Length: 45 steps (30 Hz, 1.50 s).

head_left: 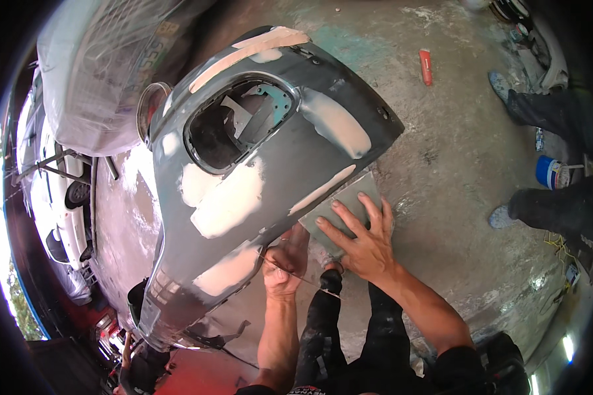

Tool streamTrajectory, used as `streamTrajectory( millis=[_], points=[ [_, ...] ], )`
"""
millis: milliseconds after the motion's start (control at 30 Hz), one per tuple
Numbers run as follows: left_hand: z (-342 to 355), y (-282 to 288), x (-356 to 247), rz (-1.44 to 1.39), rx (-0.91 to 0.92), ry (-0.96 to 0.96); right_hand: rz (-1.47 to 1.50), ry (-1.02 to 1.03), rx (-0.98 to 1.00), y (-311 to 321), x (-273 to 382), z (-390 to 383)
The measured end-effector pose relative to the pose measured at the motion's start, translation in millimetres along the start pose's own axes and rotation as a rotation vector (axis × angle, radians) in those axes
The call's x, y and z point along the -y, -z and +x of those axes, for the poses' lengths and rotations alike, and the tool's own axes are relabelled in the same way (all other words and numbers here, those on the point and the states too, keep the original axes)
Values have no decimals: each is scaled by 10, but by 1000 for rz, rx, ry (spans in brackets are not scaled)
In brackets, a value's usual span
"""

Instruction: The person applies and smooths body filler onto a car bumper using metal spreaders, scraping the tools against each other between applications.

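Observation:
A dark grey curved car body part [310, 164] with a large oval opening fills the centre, patched with pale filler [224, 197]. My right hand [366, 234] lies over a flat grey-green sheet [339, 191] at the part's right edge, fingers spread across it and holding it. My left hand [284, 260] is curled closed beside the same edge, lower and further left, partly overlapped by the edge; what it grips is unclear. A thin line, possibly wire, crosses it.
Another person's legs and shoes [534, 207] are at right, beside a blue-and-white bucket [550, 172]. A red tube [425, 66] lies on the floor. A plastic-wrapped vehicle [92, 85] and white car [59, 210] stand left. A co-worker's arm [127, 352] shows lower left.

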<state>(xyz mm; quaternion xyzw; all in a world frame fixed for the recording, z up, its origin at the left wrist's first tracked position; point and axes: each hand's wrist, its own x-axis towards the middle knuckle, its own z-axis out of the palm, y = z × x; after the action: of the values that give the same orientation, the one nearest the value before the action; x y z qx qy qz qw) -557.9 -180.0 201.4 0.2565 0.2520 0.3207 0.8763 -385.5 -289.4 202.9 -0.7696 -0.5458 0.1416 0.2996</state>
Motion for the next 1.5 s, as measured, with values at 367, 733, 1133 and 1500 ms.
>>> streamTrajectory(
  millis=[367, 733, 1133, 1500],
  points=[
    [19, -53, -13, -2, -11, -7, -56, -1, 28, 412, 49, 296],
    [-3, -19, -8, -28, 8, 1, 6, 5, 40, 218, 99, 322],
    [-9, -49, -12, -2, -40, 4, -46, 66, 83, 41, -68, 83],
    [53, -120, -26, 1, -39, -11, -82, -3, 62, 475, -220, 371]
  ],
)
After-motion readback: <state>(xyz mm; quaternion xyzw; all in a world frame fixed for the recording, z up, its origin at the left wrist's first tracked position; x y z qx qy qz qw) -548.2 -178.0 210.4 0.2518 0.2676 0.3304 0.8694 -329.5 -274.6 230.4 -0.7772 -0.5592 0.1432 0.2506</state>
